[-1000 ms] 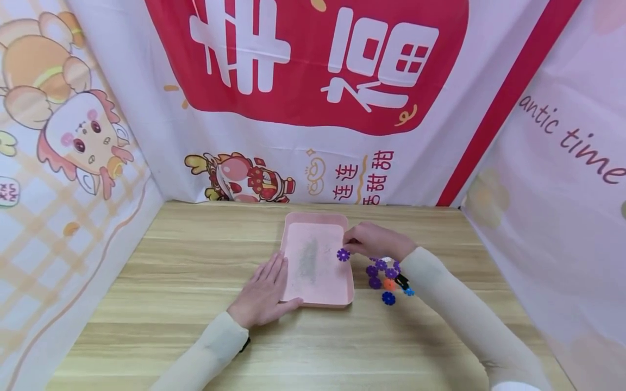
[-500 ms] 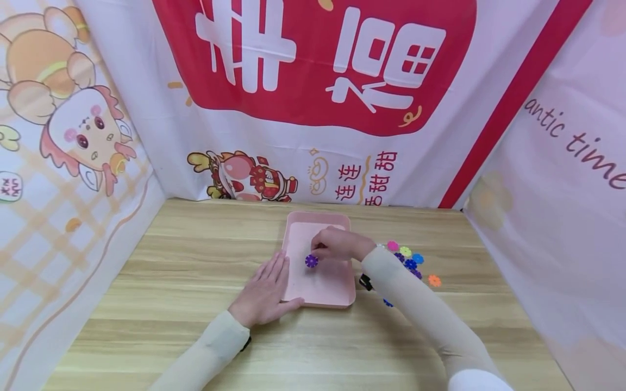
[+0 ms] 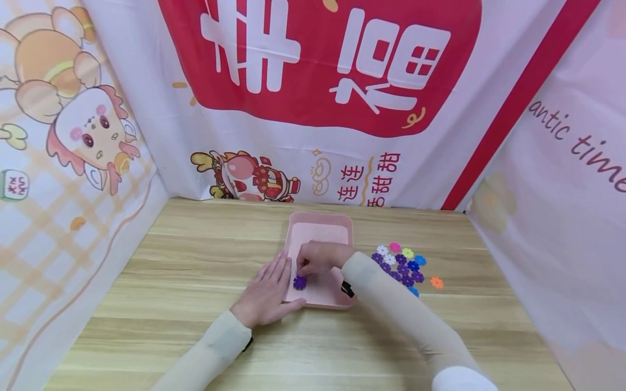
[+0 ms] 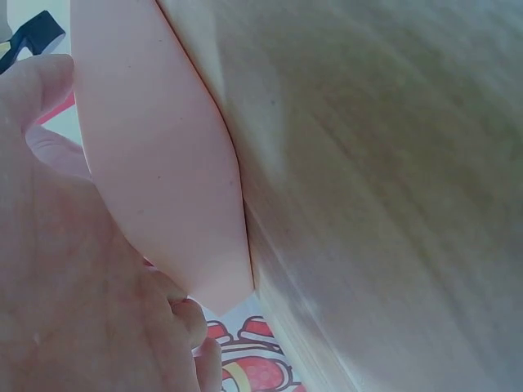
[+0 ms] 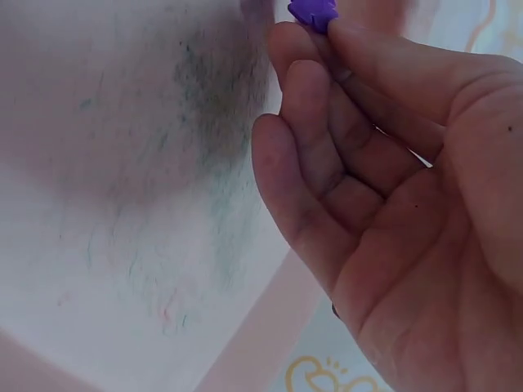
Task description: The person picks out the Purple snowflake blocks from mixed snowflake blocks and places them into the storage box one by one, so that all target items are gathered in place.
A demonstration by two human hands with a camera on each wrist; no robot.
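My right hand (image 3: pixel 321 257) pinches a purple flower-shaped disc (image 3: pixel 300 283) between thumb and fingertips, over the near left part of the pink tray (image 3: pixel 323 232). Up close in the right wrist view, the purple disc (image 5: pixel 314 11) shows only in part at the top edge, above the smudged tray floor (image 5: pixel 122 245). With fingers straight, my left hand (image 3: pixel 264 293) rests along the tray's left side, thumb at the near corner. The left wrist view has that hand (image 4: pixel 73 269) against the tray's outer wall (image 4: pixel 167 155).
To the right of the tray lies a loose group of flower-shaped discs (image 3: pixel 402 259), mostly purple, with white, pink, yellow-green and blue ones. An orange disc (image 3: pixel 437 282) lies apart on the wooden table (image 3: pixel 205 244). Printed cloth walls (image 3: pixel 274 130) enclose the back and sides.
My right hand has carried the purple disc leftward from the tray's right rim and down to its near left part. More of the disc group shows now. The left hand stays on the tray.
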